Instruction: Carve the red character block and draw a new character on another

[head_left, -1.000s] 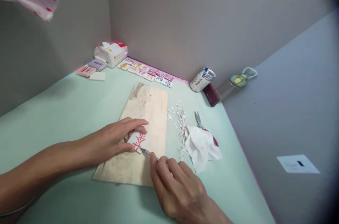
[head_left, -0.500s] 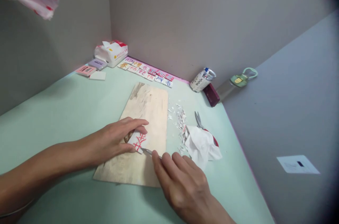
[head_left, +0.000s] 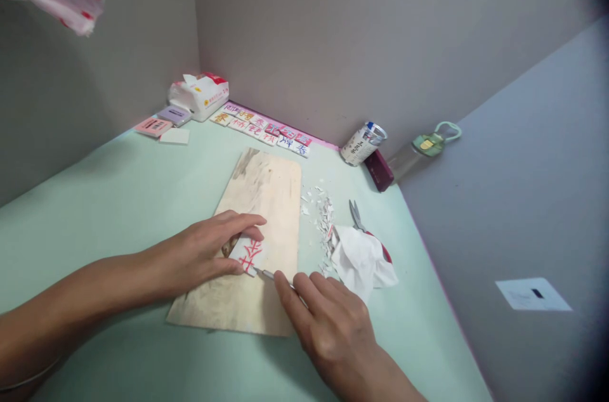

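My left hand grips a small white block between thumb and fingers, pressing it on a wooden board. Red strokes of a written character cover the block's top. My right hand is closed around a slim metal carving knife. The knife's tip meets the block's near right edge, close to my left thumb. Part of the handle is hidden inside my right hand.
White shavings lie right of the board, beside a crumpled tissue partly covering red-handled scissors. Farther back are lettered blocks, a tissue pack, a can, a maroon box and a bottle.
My right hand has shifted very slightly to the right with the knife, its tip still at the block's edge. My left hand and the block hold their place.
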A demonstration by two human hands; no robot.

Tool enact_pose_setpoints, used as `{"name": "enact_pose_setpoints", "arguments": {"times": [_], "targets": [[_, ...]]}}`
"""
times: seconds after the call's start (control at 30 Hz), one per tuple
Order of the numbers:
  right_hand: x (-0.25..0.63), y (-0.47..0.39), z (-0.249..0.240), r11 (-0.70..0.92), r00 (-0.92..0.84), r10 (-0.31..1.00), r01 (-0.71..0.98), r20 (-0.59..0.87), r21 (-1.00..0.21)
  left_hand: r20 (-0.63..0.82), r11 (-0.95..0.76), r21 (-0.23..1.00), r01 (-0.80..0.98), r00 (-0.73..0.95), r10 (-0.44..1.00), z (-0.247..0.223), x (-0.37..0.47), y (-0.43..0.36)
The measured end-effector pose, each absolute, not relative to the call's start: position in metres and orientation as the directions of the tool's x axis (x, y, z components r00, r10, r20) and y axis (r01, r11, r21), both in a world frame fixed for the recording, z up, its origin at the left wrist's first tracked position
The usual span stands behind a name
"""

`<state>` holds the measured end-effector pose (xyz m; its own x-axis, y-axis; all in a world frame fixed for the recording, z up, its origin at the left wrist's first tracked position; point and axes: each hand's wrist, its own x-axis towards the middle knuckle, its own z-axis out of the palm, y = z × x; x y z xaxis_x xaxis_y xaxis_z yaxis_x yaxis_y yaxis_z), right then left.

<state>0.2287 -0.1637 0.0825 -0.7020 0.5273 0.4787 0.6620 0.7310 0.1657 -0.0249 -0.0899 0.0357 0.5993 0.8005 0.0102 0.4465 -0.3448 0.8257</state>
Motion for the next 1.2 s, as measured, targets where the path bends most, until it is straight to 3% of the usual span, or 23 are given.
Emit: {"name": "enact_pose_setpoints", "arguments": {"times": [0.17,0.4,0.6,1.2], "targets": [[0.231,-0.163,0.077,0.707,-0.679,0.559,0.690,0.475,0.154,0.036,-0.361,0.820,0.444,0.590,0.807,0.034,-0.024,-0.092],[0.238,-0.166,0.085,0.744,-0.734,0.590,0.656,0.335,0.127,0.082,-0.436,0.783,0.443,0.621,0.779,0.035,-0.023,-0.093],[0.244,-0.170,0.092,0.742,-0.713,0.597,0.665,0.368,0.085,0.135,-0.527,0.718,0.454,0.653,0.745,0.033,-0.021,-0.094],[0.236,-0.174,0.087,0.738,-0.711,0.591,0.667,0.380,0.102,0.177,-0.570,0.693,0.441,0.663,0.728,0.030,-0.020,-0.097]]}}
